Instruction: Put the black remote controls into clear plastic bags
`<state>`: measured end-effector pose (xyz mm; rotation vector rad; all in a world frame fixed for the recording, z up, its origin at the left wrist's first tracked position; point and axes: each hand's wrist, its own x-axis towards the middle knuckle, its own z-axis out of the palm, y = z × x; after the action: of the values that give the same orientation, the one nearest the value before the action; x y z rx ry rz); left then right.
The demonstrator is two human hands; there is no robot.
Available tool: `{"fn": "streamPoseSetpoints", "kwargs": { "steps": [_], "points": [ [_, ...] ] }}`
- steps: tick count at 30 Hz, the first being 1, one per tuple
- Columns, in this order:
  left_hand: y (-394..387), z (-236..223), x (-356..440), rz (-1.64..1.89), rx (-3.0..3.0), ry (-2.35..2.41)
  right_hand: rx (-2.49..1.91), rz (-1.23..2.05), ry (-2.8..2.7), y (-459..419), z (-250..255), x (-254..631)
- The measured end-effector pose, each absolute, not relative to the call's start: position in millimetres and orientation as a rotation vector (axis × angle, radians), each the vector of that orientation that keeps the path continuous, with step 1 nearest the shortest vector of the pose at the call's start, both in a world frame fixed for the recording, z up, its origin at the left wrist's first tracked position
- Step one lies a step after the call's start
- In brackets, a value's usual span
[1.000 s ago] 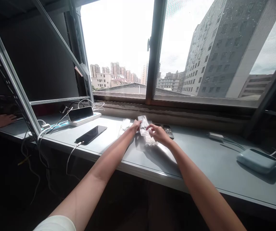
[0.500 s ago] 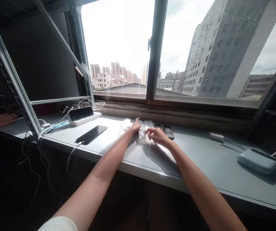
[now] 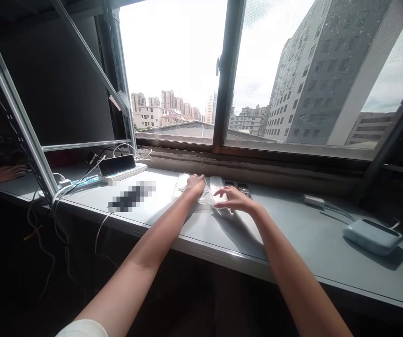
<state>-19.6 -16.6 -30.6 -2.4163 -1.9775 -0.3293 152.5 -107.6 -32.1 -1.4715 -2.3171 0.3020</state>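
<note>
My left hand [image 3: 195, 184] is at the back of the table with its fingers curled down on a crumpled clear plastic bag [image 3: 206, 194]; its fingertips are partly hidden. Just to the right, my right hand [image 3: 235, 199] hovers with thumb and fingers apart over another clear bag [image 3: 217, 183] with something white in it. On the far side of my left wrist lies a further clear bag [image 3: 180, 186] with whitish contents. Behind my right hand are two dark remotes with keypads, one remote [image 3: 244, 190] showing more than the other remote [image 3: 229, 184].
To the left lie a pixelated dark object [image 3: 131, 196] with a white cable and a phone [image 3: 117, 164] propped on a white power strip [image 3: 127, 173]. A metal shelf post [image 3: 29, 126] rises there. Another person's hand [image 3: 10, 174] rests further left. At right sit a pale blue device [image 3: 372, 236] and a white adapter [image 3: 313, 201].
My left hand has shifted slightly left, its fingers now more curled. The thumb and fingers of my right hand have spread wider over the bags. The view has shifted slightly.
</note>
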Motion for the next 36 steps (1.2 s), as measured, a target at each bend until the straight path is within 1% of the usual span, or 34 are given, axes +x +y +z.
{"fn": "streamPoseSetpoints", "kwargs": {
  "steps": [4,8,15,23,29,36],
  "points": [
    [-22.3,-33.2,-9.2,-0.396,-2.532,-1.901,-1.626,0.159,-2.397,-108.1,-34.9,154.4],
    [-26.4,-32.2,-6.7,-0.317,-2.648,-1.910,-1.637,0.200,-2.430,-105.8,-36.4,154.7],
    [-26.3,-30.1,-11.9,-0.310,-2.581,-1.957,-1.598,0.278,-2.414,-108.5,-34.4,152.7],
    [-21.9,-40.0,-8.2,-0.206,-2.538,-1.822,-1.577,0.216,-2.394,-114.3,-32.0,144.0],
    [-14.1,-46.1,-6.4,-0.127,-2.479,-1.871,-1.572,0.195,-2.396,-113.0,-32.4,142.3],
    [-8.3,-49.5,-8.7,-0.113,-2.428,-1.918,-1.502,0.218,-2.423,-108.3,-34.1,146.1]
  ]
}}
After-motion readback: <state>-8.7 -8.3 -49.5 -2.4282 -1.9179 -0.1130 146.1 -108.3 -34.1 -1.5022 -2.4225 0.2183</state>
